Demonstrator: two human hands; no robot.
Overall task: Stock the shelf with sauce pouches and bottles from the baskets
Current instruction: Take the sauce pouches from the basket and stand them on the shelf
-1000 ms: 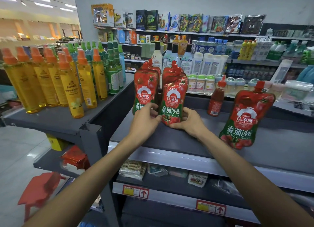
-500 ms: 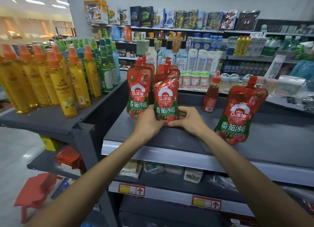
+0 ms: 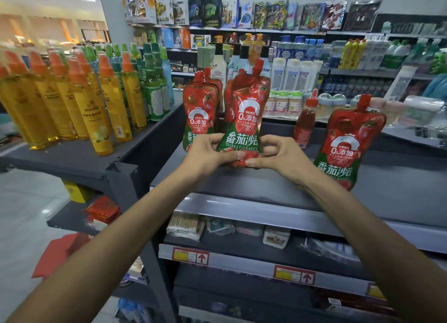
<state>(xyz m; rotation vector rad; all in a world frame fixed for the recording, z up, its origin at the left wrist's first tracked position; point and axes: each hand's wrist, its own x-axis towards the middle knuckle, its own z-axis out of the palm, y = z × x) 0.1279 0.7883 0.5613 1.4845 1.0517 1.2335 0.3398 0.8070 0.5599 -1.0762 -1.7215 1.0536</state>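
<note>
A red tomato sauce pouch [image 3: 248, 114] with a red spout is pinched at its bottom by both hands above the dark grey top shelf [image 3: 266, 187]. My left hand [image 3: 210, 154] grips its lower left corner, my right hand [image 3: 278, 156] its lower right. The pouch leans a little to the right. Two more pouches [image 3: 199, 107] stand upright just left of it and another stands behind it, partly hidden. A further pouch [image 3: 348, 141] stands alone on the right. A small red sauce bottle [image 3: 305, 123] stands between them, further back.
Several yellow and green spray bottles [image 3: 96, 97] fill the neighbouring shelf at left. Lower shelves [image 3: 242, 257] with price tags hold small packets. Behind stand shelves of white and blue bottles [image 3: 295, 73]. A red stool [image 3: 58, 252] sits on the floor at lower left.
The held pouch has come up off the shelf and nearer to me, now tilted to the right. Both hands stayed on its bottom edge.
</note>
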